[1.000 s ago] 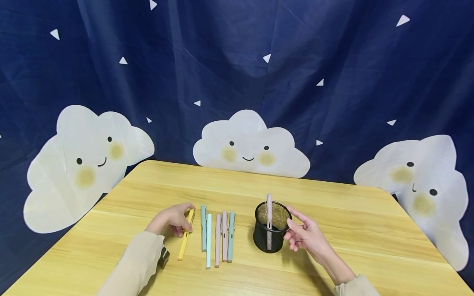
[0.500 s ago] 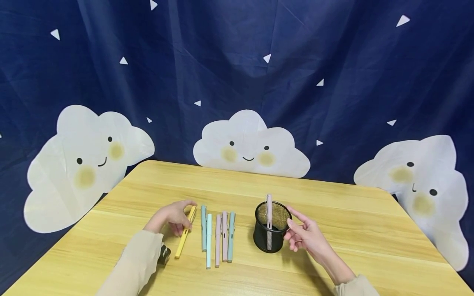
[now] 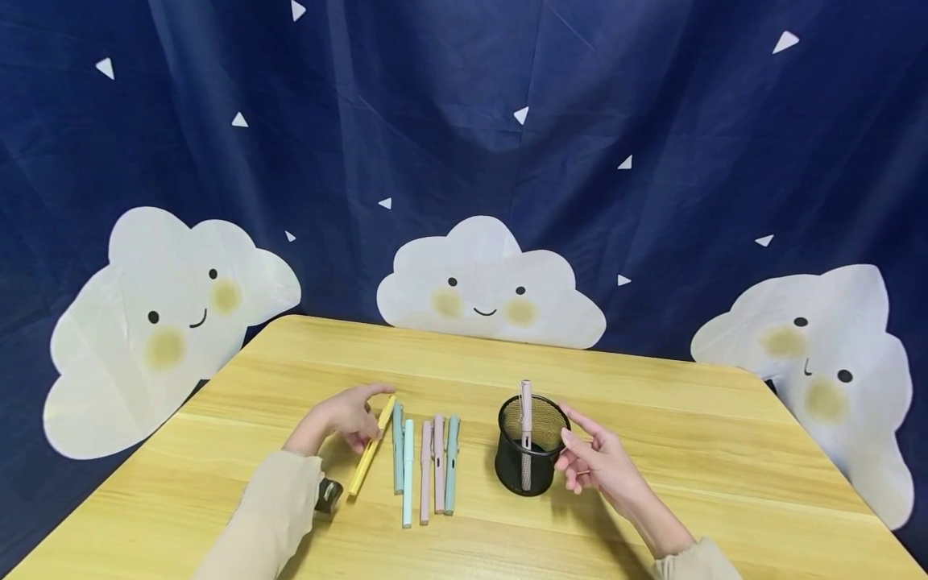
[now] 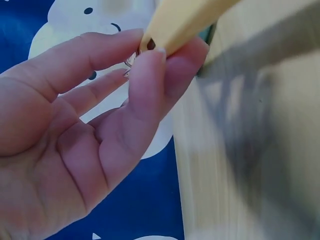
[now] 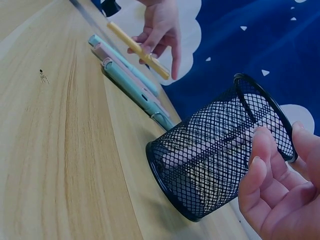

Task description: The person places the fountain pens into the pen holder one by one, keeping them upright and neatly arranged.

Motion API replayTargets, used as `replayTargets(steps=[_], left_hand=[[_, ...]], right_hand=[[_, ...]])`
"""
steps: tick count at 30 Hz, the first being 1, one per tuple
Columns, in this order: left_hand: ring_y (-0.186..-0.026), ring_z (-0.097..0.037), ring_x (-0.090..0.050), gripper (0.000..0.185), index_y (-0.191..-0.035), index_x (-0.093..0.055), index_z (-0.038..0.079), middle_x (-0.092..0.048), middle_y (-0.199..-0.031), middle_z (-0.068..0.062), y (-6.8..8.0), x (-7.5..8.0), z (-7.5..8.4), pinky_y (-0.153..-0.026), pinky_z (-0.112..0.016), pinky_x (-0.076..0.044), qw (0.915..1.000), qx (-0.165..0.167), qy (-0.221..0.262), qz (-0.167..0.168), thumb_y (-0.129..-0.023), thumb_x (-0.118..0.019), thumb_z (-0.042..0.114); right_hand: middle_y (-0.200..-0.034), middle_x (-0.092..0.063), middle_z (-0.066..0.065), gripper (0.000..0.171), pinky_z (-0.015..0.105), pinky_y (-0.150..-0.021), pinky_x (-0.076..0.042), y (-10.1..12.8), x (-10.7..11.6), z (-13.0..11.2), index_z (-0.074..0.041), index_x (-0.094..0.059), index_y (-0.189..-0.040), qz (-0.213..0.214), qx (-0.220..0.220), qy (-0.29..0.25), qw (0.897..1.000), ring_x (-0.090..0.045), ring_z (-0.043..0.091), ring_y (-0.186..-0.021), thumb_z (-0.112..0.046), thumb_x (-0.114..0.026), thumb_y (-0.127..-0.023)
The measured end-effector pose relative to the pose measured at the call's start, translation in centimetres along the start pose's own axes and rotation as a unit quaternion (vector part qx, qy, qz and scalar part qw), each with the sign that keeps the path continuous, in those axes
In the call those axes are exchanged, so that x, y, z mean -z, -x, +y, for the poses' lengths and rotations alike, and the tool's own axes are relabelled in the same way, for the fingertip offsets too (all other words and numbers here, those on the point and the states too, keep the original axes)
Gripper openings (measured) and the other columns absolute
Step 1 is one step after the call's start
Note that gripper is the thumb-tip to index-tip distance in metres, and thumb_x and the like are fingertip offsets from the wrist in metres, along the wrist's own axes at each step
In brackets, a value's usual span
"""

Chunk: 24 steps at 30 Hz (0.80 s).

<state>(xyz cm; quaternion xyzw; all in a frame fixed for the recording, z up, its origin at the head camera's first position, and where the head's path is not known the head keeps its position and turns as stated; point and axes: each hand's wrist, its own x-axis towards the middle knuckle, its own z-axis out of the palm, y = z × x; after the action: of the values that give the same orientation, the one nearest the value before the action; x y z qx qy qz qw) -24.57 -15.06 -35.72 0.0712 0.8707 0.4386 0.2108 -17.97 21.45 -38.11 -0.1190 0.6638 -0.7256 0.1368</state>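
The left hand sits in the lower left-middle of the head view & pinches the far end of a yellow pen w/ thumb & fingertips. In the left wrist view the fingers curl round the pen's tip at the top of the frame, so the grip is tight on the pen. The yellow pen slants across the wooden table; its near end looks to be down by the sleeve, its far end is up in the hand. Just right of it lie four more pens side by side: a teal pen, a light blue pen, a pink pen & a blue-green pen. Another pale pink one lies squeezed between the light blue & the pink. A small dark thing sits by the left sleeve; cannot tell what it is. The right hand is in the lower middle-right, w/ fingers loosely bent & mostly open. Its fingertips lie at the rim of the black mesh cup, touching or almost touching; it does not wrap round it. One pale pink pen stands up inside the cup. Behind the table hangs a dark blue cloth w/ smiling white clouds.
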Motion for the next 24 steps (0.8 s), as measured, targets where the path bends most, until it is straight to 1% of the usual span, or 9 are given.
replayTargets(steps=[3, 5, 11, 16, 19, 24], left_hand=[[-0.047, -0.014, -0.042, 0.075, -0.137, -0.032, 0.006, -0.044, -0.061, -0.009, -0.04, 0.05, 0.15, -0.045, -0.03, -0.049, 0.9998, -0.017, 0.009, -0.003, -0.07, -0.056, -0.019], [-0.047, -0.014, -0.044, 0.073, -0.137, -0.032, 0.004, -0.043, -0.061, -0.008, -0.05, 0.09, 0.22, -0.046, -0.03, -0.049, 0.9994, -0.03, 0.014, -0.006, -0.071, -0.056, -0.018], [-0.046, -0.016, -0.05, 0.064, -0.133, -0.036, -0.001, -0.048, -0.066, -0.01, 0.02, 0.14, 0.48, -0.047, -0.031, -0.05, 0.9974, -0.068, 0.022, -0.013, -0.074, -0.057, -0.015], [-0.047, -0.016, -0.051, 0.061, -0.132, -0.039, 0.0, -0.05, -0.07, -0.012, -0.28, 0.06, 0.49, -0.047, -0.031, -0.05, 0.9964, -0.083, 0.014, -0.01, -0.075, -0.058, -0.013], [-0.047, -0.017, -0.051, 0.063, -0.132, -0.039, 0.0, -0.051, -0.072, -0.012, -0.5, -0.03, 0.5, -0.046, -0.031, -0.049, 0.9952, -0.096, 0.014, -0.015, -0.075, -0.058, -0.014], [-0.048, -0.017, -0.05, 0.061, -0.132, -0.04, 0.0, -0.047, -0.078, -0.013, -0.73, -0.27, 0.69, -0.048, -0.032, -0.05, 0.9931, -0.107, 0.037, -0.031, -0.074, -0.055, -0.015]], right_hand=[[-0.064, -0.061, 0.001, 0.062, 0.019, -0.045, -0.045, 0.0, 0.01, 0.03, -0.001, -0.006, -0.142, 0.0, 0.001, 0.0, 1.0, -0.054, 0.007, -0.048, -0.019, -0.043, -0.095], [-0.064, -0.061, 0.001, 0.062, 0.019, -0.045, -0.045, 0.01, 0.01, 0.04, -0.002, -0.006, -0.142, 0.0, 0.001, 0.0, 1.0, -0.054, 0.007, -0.048, -0.019, -0.043, -0.095], [-0.064, -0.062, 0.001, 0.062, 0.019, -0.045, -0.045, 0.01, -0.03, 0.04, -0.002, -0.006, -0.142, 0.002, -0.002, -0.001, 1.0, -0.054, 0.007, -0.048, -0.02, -0.043, -0.095], [-0.064, -0.062, 0.001, 0.062, 0.02, -0.045, -0.045, 0.01, -0.06, 0.03, -0.003, -0.006, -0.142, 0.002, -0.005, -0.001, 1.0, -0.054, 0.008, -0.048, -0.02, -0.043, -0.095], [-0.064, -0.062, 0.002, 0.062, 0.02, -0.046, -0.045, 0.04, -0.06, 0.03, -0.003, -0.006, -0.142, 0.003, -0.005, 0.0, 1.0, -0.054, 0.008, -0.048, -0.02, -0.043, -0.095], [-0.064, -0.061, 0.002, 0.062, 0.02, -0.046, -0.045, 0.03, -0.07, 0.06, -0.003, -0.006, -0.142, 0.004, -0.006, -0.001, 1.0, -0.054, 0.008, -0.048, -0.02, -0.043, -0.095]])
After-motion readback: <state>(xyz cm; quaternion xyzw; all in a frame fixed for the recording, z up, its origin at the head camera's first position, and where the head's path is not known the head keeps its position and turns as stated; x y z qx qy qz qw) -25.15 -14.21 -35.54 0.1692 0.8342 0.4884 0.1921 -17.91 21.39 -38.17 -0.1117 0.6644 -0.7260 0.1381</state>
